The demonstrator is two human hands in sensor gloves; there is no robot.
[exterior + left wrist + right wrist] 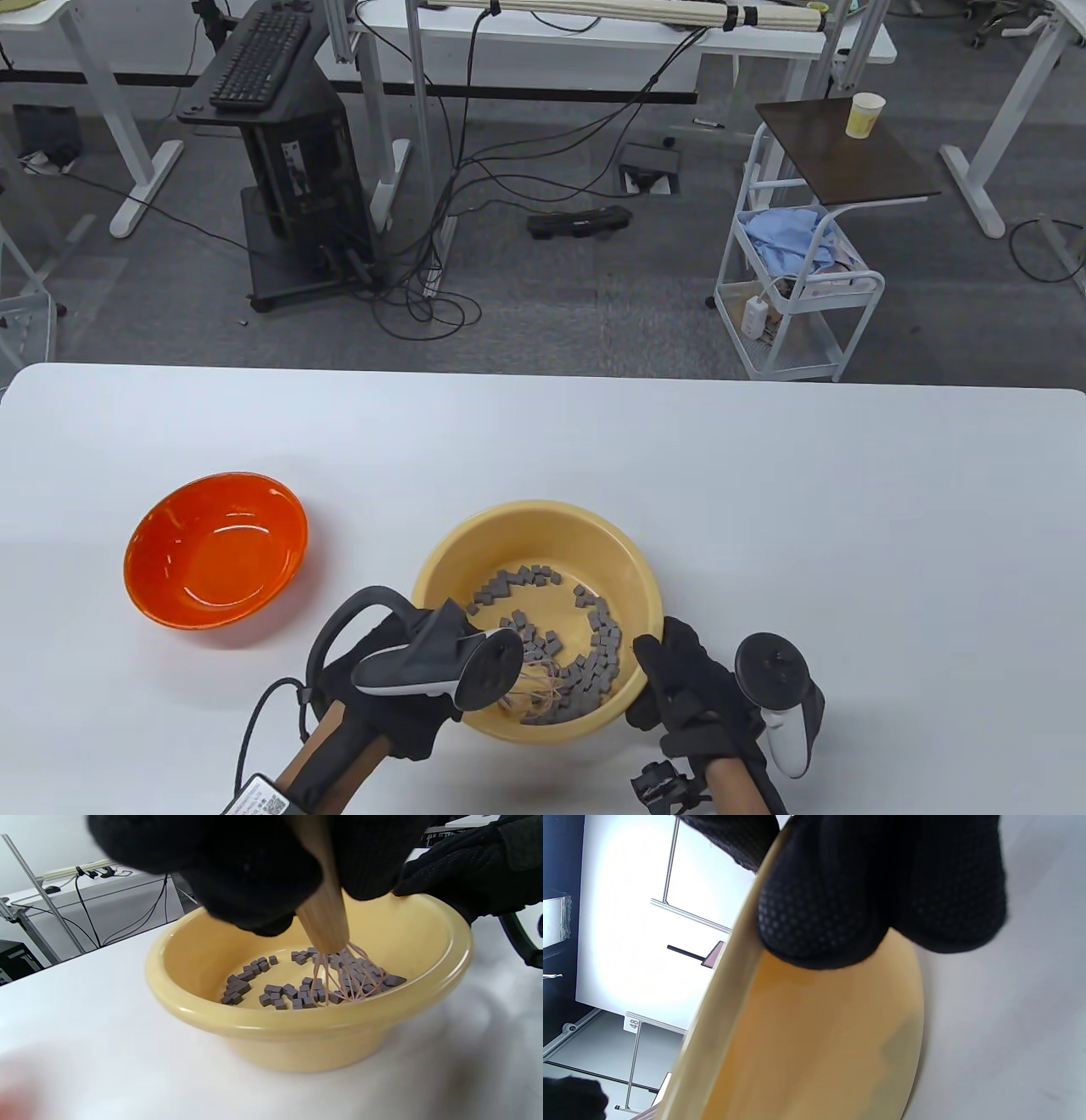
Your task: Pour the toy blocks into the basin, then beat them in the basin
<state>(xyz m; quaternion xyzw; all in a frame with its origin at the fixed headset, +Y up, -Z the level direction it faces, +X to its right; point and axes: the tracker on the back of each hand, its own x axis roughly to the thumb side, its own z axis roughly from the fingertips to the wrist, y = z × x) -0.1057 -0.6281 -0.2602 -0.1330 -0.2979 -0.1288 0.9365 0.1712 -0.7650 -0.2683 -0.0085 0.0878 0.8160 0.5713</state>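
Observation:
A yellow basin [624,556] stands on the white table, with several small grey toy blocks [598,645] spread over its bottom. My left hand [399,671] grips the wooden handle [324,916] of a whisk, whose pink wires [343,978] stand among the blocks [271,988] at the near side of the basin [237,1018]. My right hand [687,688] holds the basin's near right rim. In the right wrist view its fingers [840,899] curl over the rim of the basin [806,1043].
An orange bowl [216,552] with nothing in it sits on the table to the left of the basin. The table's far edge lies well behind both. Beyond it are desks, cables and a white cart [793,289] on the floor.

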